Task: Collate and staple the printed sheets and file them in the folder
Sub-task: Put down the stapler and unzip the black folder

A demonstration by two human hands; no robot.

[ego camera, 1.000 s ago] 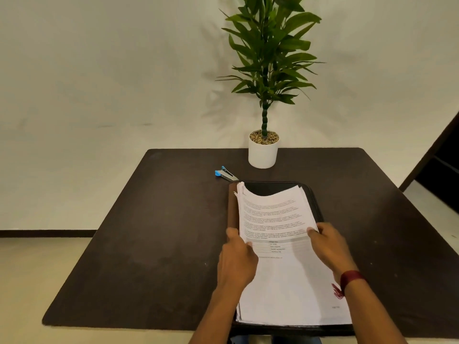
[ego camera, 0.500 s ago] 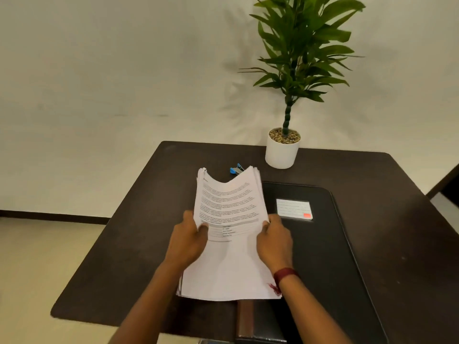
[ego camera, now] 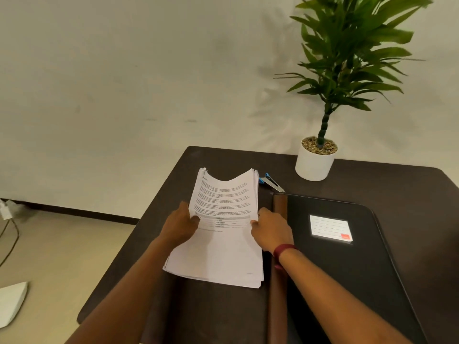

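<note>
- The blue and silver stapler (ego camera: 271, 182) is peeking out from behind the far right corner of the stack of sheets (ego camera: 224, 234), its left end hidden by the paper.
- The print on the top sheet is showing too small to read.
- The left hand (ego camera: 182, 225) is pinching the stack's left edge and the right hand (ego camera: 272, 232) its right edge, left of centre in the frame. I cannot tell whether the near end is touching the surface (ego camera: 211, 314).
- The folder (ego camera: 372, 269) is lying closed just right of the sheets, running off the bottom edge and hiding its contents.
- The white pot (ego camera: 313, 166) at upper right is holding pebbles and a plant, its leaves cut off at the top.
</note>
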